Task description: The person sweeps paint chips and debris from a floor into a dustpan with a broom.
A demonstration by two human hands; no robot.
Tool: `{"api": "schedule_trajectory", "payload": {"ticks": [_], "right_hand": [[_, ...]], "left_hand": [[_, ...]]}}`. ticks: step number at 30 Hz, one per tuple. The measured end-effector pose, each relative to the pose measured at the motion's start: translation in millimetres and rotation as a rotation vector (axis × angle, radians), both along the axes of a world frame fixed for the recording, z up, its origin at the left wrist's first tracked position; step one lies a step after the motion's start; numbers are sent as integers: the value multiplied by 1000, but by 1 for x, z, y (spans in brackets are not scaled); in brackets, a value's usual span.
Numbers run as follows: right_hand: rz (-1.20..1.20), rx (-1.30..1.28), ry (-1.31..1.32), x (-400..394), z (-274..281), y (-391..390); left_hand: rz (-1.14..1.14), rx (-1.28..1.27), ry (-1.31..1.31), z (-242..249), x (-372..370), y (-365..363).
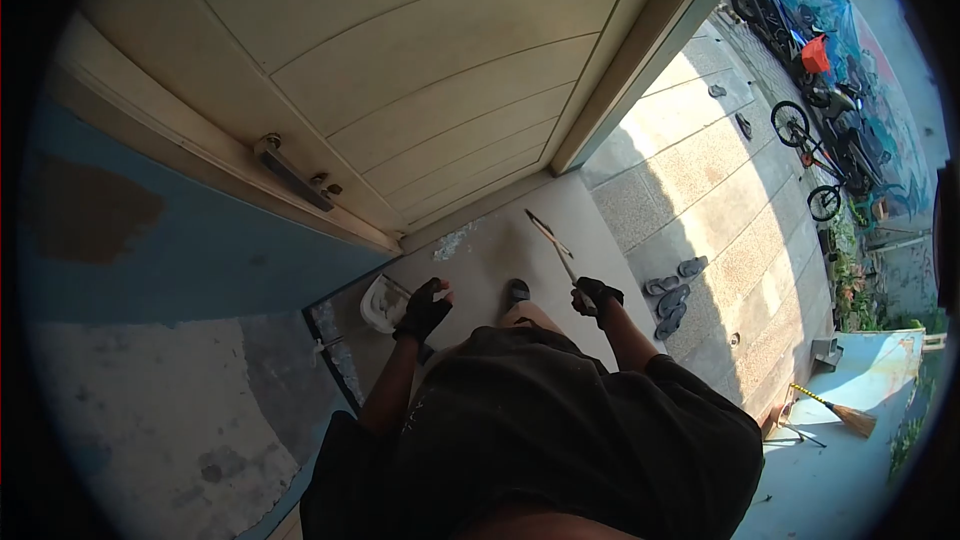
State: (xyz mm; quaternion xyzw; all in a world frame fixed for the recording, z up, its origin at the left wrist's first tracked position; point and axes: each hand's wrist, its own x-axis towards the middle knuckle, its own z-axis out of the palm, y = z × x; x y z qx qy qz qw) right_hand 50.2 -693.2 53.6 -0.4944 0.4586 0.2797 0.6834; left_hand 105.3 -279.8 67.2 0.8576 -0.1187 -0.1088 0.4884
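My right hand point(598, 300), in a black fingerless glove, is wrapped round the handle of a long thin tool point(560, 252). The tool points up and away from me and has a narrow looped or framed far end. My left hand point(427, 308), in a matching glove, is beside a white bucket point(382, 304) with pale contents. Its fingers are curled, and whether they hold anything is too small to tell. A cream panelled door point(450, 70) with a metal handle point(292, 175) stands in front of me.
Several sandals point(672, 302) lie on the paving to the right. Farther off are a bicycle point(808, 155), motorbikes point(850, 130) and a broom point(850, 418). A blue wall point(200, 250) with patchy plaster borders the left side. One sandalled foot point(518, 292) shows below me.
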Motion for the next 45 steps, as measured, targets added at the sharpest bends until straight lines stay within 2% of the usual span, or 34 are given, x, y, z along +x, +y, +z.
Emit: {"api": "schedule_trajectory", "payload": {"ticks": [3, 5, 8, 9, 16, 20, 23, 26, 32, 33, 35, 36, 39, 41, 42, 44, 45], "right_hand": [[-98, 106, 68, 3, -10, -20], [-294, 274, 117, 2, -28, -34], [-303, 246, 77, -2, -40, -35], [-377, 285, 117, -2, -44, -32], [-410, 220, 31, -32, -45, 32], [-529, 309, 16, -52, -42, 79], [-363, 271, -11, -61, -43, 104], [-484, 263, 105, -62, -34, 124], [-465, 271, 17, -71, -36, 126], [-421, 230, 3, -70, -42, 124], [-372, 227, 13, -65, -48, 119], [-326, 224, 23, -63, -48, 116], [-357, 219, 57, -52, -41, 115], [-313, 192, 43, -46, -36, 113], [-266, 167, 29, -46, -37, 113], [-294, 201, -1, -47, -38, 113], [-317, 234, -31, -47, -38, 112]], "left_hand": [[-1, 19, -12, -10, 4, -7], [6, 14, -32, -11, 6, -10], [-9, 38, -37, -6, 6, -5], [-20, 39, -37, -5, 5, 0], [-101, 58, -15, -11, 0, 49], [-138, 63, 5, -11, -3, 78], [-184, 40, 30, -24, -2, 93], [-210, -1, 62, -29, -3, 101], [-183, 51, 25, -40, -1, 113], [-179, 52, 23, -58, -2, 121], [-52, -21, 187, -102, -6, 139], [-54, -22, 184, -99, -10, 145], [15, 93, 260, -95, -29, 167], [60, 381, 137, -107, -34, 185], [58, 381, 135, -104, -32, 192], [146, 539, 98, -97, -31, 210], [116, 765, 147, -78, -23, 213]]}}
